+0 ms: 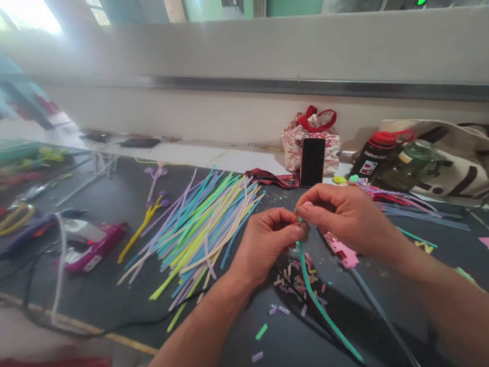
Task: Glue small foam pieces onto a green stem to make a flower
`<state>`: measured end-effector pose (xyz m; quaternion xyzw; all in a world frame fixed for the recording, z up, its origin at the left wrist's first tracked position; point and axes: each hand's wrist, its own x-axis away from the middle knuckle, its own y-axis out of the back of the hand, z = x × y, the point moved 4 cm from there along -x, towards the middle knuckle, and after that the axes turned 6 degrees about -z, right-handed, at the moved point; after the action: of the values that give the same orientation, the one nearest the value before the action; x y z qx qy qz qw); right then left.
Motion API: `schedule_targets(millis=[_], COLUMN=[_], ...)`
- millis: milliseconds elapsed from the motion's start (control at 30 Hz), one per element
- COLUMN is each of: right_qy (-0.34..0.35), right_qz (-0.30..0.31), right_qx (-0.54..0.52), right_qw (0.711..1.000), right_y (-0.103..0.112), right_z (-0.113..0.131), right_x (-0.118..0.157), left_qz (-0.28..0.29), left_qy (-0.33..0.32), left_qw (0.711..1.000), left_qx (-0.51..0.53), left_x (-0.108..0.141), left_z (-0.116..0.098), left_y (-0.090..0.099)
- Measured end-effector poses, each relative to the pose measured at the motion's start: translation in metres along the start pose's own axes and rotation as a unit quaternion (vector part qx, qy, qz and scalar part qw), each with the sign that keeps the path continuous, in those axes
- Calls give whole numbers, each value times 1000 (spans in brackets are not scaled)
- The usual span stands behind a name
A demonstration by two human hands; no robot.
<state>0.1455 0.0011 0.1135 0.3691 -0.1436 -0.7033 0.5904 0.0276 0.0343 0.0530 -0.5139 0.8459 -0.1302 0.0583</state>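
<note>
Dark table [290, 349], one: it carried everything within my reach. Canvas bag [456, 177], one, pale with dark trim, lay at the far right. Pile of coloured stems [205, 223], one: yellow, blue, lilac, cream, fanned aslant beyond my left forearm. Printed bag [291, 146], one, red-handled, stood at the back; black phone [312, 161], upright before it. My right hand [345, 213]: thumb and forefinger pinched together on the upper end of the teal stem [307, 279]. My left hand [268, 237]: fingertips closed on the same stem, just beside the right. The stem hung below both, curving towards me over the table. Small cut pieces [297, 280], numerous, lay scattered behind and beside it; one green piece [261, 332] lay nearer me.
</note>
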Motion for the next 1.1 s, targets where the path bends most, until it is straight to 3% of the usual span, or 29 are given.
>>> schedule_targets(millis=[200, 300, 400, 533, 633, 767, 933, 1000, 1100], right_qy=[-102, -191, -216, -205, -190, -200, -197, -177, -138], right_qz=[-7, 25, 64, 108, 117, 148, 159, 175, 184], right_qx=[-69, -54, -42, -15, -69, -183, -202, -185, -124], right_qw=[992, 980, 973, 973, 972, 951, 946, 951, 965], right_y=[2, 5, 2, -12, -27, -58, -92, -91, -71], right_z=[-38, -69, -86, -80, -65, -47, -35, -35, -48], right_x=[18, 40, 63, 78, 74, 64, 55, 53, 54], left_qz=[-60, -93, -102, -89, -64, -54, -59, -57, -53], left_qy=[33, 47, 72, 127, 160, 156, 138, 151, 167], left_qw=[991, 980, 972, 954, 934, 915, 904, 894, 887], left_qx=[112, 168, 198, 258, 313, 368, 400, 418, 428], left_x=[-10, -17, -21, -22, -22, -19, -10, -7, -7], left_z=[0, 3, 8, 18, 23, 24, 23, 24, 24], left_y=[17, 25, 26, 17, 9, 2, 1, 5, 16])
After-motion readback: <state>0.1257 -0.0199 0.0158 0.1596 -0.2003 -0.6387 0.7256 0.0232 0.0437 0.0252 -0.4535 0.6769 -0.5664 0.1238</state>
